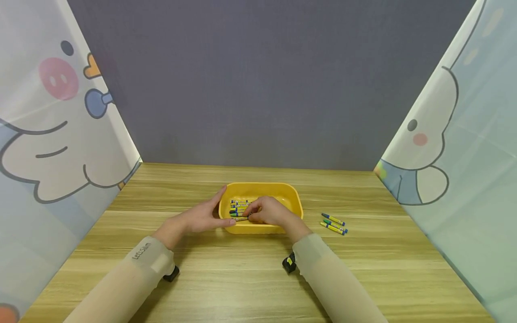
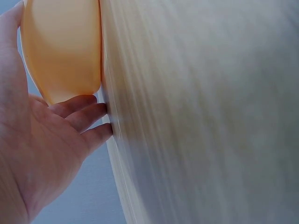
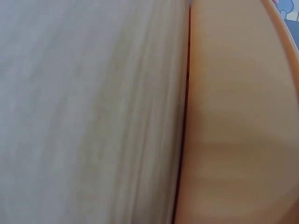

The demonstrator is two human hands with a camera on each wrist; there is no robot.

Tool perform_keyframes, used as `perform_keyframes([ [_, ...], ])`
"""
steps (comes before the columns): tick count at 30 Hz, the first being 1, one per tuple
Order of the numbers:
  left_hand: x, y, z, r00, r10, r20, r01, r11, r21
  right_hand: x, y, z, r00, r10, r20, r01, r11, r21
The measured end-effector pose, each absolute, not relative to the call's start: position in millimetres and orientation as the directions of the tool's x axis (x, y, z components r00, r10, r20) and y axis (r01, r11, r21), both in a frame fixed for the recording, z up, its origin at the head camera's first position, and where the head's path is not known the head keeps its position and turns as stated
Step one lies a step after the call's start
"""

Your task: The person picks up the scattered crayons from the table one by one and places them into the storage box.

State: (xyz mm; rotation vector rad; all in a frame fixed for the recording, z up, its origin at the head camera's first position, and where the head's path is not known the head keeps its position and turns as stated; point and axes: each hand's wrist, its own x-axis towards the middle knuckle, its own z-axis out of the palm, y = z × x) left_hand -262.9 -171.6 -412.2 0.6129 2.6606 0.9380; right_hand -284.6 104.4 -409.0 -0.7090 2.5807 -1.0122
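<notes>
Crayons (image 1: pixel 237 211) in slim yellow wrappers with blue bands, at least five of them, lie side by side in the left part of one yellow, rounded-rectangular plastic tray (image 1: pixel 258 229), where the right hand (image 1: pixel 271 210) pinches the end of the nearest one between bent fingertips. The left hand (image 1: pixel 198 219), thumb and forefinger spread wide, touches the tray's left end, while three loose crayons (image 1: pixel 335 225) lie close together on the wood-grain table (image 1: pixel 226 278), right of the tray.
</notes>
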Motion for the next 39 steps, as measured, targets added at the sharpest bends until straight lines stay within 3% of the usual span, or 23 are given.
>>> perform_keyframes([
  [28, -265, -173, -415, -0.883, 0.462, -0.082, 0.312, 0.709, 0.633, -282, 102, -408, -0.869, -0.487, -0.089, -0.284, 0.637, -0.717],
  [39, -264, -172, -414, -0.883, 0.463, -0.076, 0.315, 0.704, 0.637, -276, 125, -385, -0.899, -0.426, 0.106, -0.367, 0.596, -0.715],
])
